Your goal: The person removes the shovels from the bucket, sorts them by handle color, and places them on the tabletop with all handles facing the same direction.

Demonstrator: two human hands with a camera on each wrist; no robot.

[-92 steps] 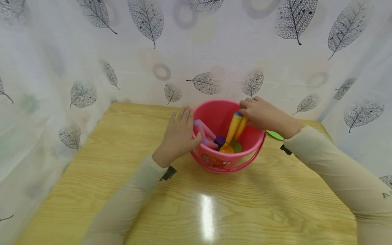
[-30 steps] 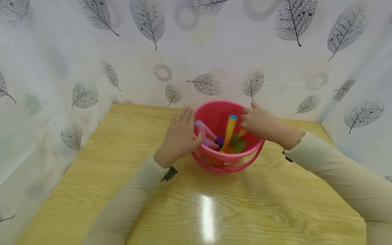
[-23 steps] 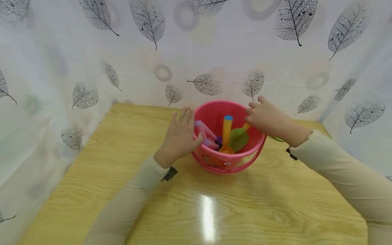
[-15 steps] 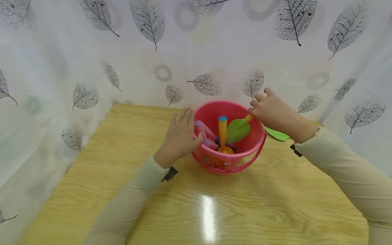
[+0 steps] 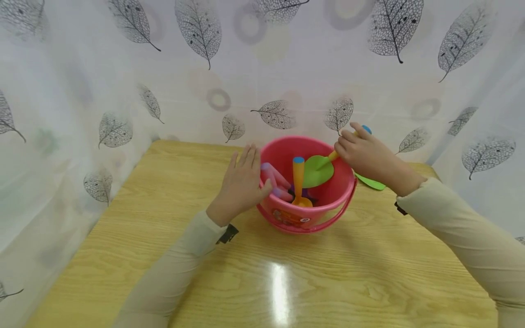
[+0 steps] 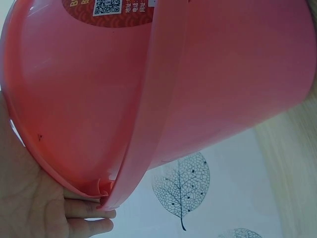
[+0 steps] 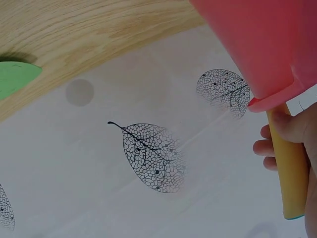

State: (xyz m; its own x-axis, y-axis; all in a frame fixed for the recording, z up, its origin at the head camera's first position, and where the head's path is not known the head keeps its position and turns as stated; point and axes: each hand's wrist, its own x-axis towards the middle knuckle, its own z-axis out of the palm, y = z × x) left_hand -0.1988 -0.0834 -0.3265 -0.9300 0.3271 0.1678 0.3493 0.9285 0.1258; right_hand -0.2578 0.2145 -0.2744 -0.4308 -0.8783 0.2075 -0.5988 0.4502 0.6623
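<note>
A toy plastic spade with a broad green blade and a yellow cylindrical handle is pinched by the handle in the grip of the right hand, which is the nearer of the two. The blade lies to the left of the grip and lower, inside the round pink plastic bucket. The spade's long axis is slanted from the bucket's interior up across the right-hand rim, so that the rim is crossed by the handle. The left hand is laid against the opposite side, its fingers straight and nothing pinched.

Just left of the blade, an orange-yellow plastic scoop with a blue-capped handle is stood nearly upright, near pink-and-purple plastic pieces.

In the right wrist view the yellow handle is seen outside the rim, between thumb and fingers, while the blade is hidden by the bucket wall; only in the head view is it shown. By the left wrist view the bucket's carrying handle is revealed close up, its joint beside the left fingertips.
</note>
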